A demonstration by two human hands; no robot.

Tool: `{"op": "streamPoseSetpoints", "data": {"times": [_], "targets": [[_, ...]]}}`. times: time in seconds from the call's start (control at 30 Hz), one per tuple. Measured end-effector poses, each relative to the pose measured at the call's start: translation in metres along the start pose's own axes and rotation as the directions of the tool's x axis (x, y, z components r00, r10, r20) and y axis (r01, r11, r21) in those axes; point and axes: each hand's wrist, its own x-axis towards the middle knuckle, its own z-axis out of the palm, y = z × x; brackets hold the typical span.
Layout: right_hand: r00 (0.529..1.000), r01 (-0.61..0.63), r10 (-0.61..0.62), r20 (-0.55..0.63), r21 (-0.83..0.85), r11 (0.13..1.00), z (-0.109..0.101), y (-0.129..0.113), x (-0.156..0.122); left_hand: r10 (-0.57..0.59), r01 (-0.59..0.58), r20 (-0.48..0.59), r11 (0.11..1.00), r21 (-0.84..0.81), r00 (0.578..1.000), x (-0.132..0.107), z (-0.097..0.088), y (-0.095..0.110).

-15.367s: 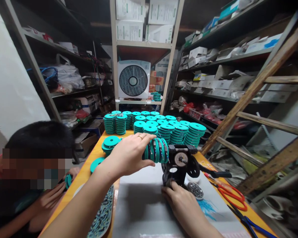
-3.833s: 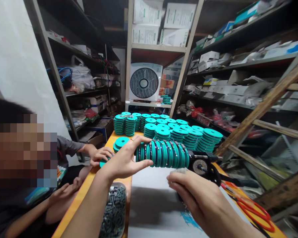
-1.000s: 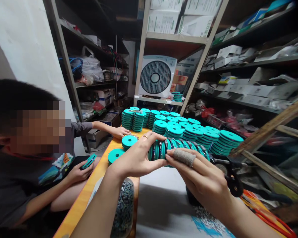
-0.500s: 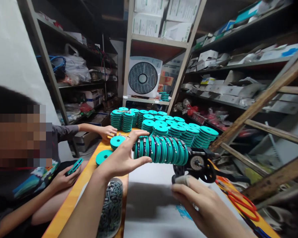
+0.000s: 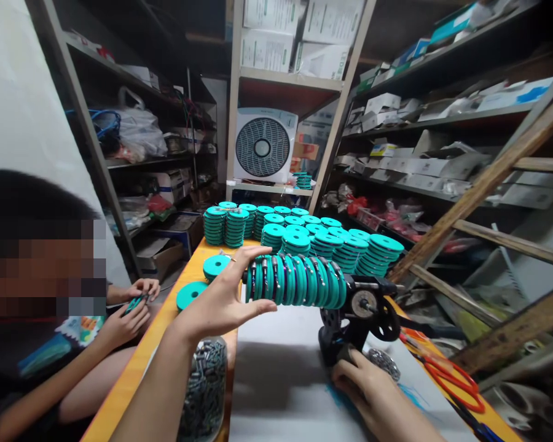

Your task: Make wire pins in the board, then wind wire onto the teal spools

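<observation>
A row of teal foam line spools (image 5: 297, 281) lies sideways on the shaft of a black winding device (image 5: 364, 301) with gears. My left hand (image 5: 225, 294) is closed around the row's left end, fingers along the top and thumb along the underside. Dark line with small fittings shows on the spools. My right hand (image 5: 364, 383) is low by the device's black base, fingers curled; what they hold is hidden. Behind it sits a small dish of silvery bits (image 5: 384, 363). Two loose teal spools, a nearer one (image 5: 192, 296) and a farther one (image 5: 216, 265), lie left of my left hand.
Stacks of teal spools (image 5: 296, 236) stand at the table's back. A tray of metal parts (image 5: 205, 383) is near my left forearm. Orange-handled scissors (image 5: 461, 383) lie at right, by a wooden ladder (image 5: 483, 196). A person at left holds a teal spool (image 5: 135, 302).
My right hand has moved down from beside the device's black knob to its base, uncovering the dish. My left hand stays. The other person's reaching hand has returned from the table to the spool.
</observation>
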Motion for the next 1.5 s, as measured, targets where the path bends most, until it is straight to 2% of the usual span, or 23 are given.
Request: {"op": "streamPoseSetpoints", "data": {"times": [0.13,0.27,0.4,0.5,0.63,0.7,1.0,1.17,1.23,1.4,1.5], "targets": [[0.993,0.057,-0.056,-0.1,0.01,0.998,-0.006,-0.013,-0.005,0.017,-0.017,-0.015,1.0,-0.026,1.0,-0.002,-0.001,-0.005],[0.956,0.218,-0.2,-0.214,0.065,0.974,-0.027,-0.047,-0.003,0.056,-0.058,-0.042,0.997,-0.05,0.998,-0.004,0.001,-0.01],[0.893,0.378,-0.327,-0.31,0.12,0.918,-0.055,-0.086,0.013,0.093,-0.096,-0.054,0.994,-0.059,0.994,-0.004,0.002,-0.014],[0.85,0.44,-0.341,-0.401,0.184,0.879,-0.069,-0.109,0.034,0.1,-0.103,-0.063,0.993,-0.057,0.993,-0.003,0.002,-0.015],[0.737,0.513,-0.353,-0.577,0.137,0.847,-0.07,-0.125,0.064,0.111,-0.117,-0.073,0.99,-0.077,0.991,-0.002,0.001,-0.014],[0.703,0.503,-0.342,-0.623,0.096,0.859,-0.068,-0.128,0.073,0.116,-0.123,-0.069,0.988,-0.095,0.991,-0.003,0.001,-0.014],[0.705,0.49,-0.347,-0.618,0.071,0.869,-0.067,-0.13,0.078,0.136,-0.146,-0.084,0.98,-0.134,0.987,-0.003,0.001,-0.016],[0.684,0.503,-0.382,-0.622,0.023,0.864,-0.066,-0.131,0.079,0.142,-0.152,-0.082,0.979,-0.138,0.987,-0.003,0.001,-0.015],[0.677,0.506,-0.411,-0.61,-0.018,0.862,-0.065,-0.132,0.078,0.145,-0.155,-0.079,0.979,-0.135,0.986,-0.004,0.0,-0.015],[0.702,0.49,-0.475,-0.53,-0.125,0.863,-0.063,-0.13,0.076,0.181,-0.185,-0.045,0.973,-0.136,0.983,-0.004,-0.001,-0.018],[0.7,0.486,-0.496,-0.514,-0.166,0.858,-0.062,-0.128,0.076,0.189,-0.194,-0.044,0.972,-0.131,0.981,-0.004,-0.001,-0.019]]}}
